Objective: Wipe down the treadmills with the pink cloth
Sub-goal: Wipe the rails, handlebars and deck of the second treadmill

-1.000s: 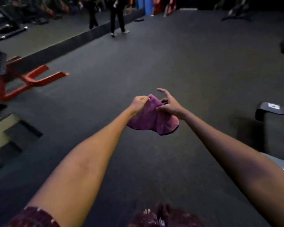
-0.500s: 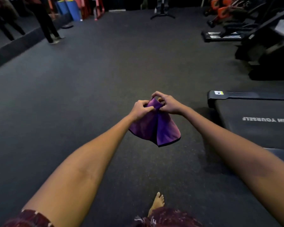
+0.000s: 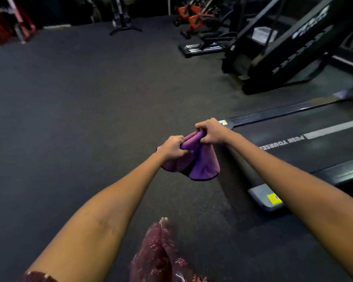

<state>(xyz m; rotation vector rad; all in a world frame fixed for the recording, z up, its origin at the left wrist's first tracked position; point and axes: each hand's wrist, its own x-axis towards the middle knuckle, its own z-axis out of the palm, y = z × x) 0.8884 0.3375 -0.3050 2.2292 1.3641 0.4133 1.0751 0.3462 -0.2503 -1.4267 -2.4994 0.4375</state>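
Both hands out front, gathering the pink cloth (image 3: 200, 163) between them: left hand (image 3: 172, 148) fisted on its left fold, right hand (image 3: 211, 131) pinching the top edge, rest hanging above the floor. View has swung right since a second ago; nearest treadmill (image 3: 306, 147) now fills the near right, just beside the hands. No wiping yet, cloth still being bunched, deck is next

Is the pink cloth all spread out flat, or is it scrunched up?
Scrunched up. The left hand and right hand pinch the pink cloth in bunched folds at the top, and the rest hangs down loosely.
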